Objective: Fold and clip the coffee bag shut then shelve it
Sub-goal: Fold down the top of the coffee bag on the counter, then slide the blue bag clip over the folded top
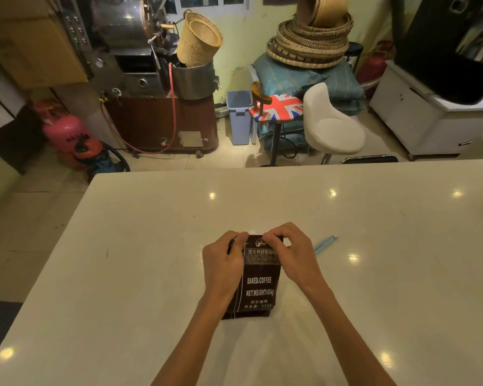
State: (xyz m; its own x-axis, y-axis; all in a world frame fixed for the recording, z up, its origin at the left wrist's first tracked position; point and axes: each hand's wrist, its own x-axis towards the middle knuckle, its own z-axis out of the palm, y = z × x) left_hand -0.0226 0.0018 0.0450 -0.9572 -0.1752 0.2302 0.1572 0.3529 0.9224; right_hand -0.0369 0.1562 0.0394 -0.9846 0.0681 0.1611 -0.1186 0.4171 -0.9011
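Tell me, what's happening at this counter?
A person is closing a dark coffee bag on the white counter. The left hand and right hand both pinch its top edge, apparently folding it over. A light blue clip lies on the counter just right of the right hand, not yet used.

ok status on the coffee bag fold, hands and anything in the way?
Left hand and right hand both pinching the coffee bag top, mid-fold. Bag on the counter. Blue clip lying unused just right of it. Nothing in the way.
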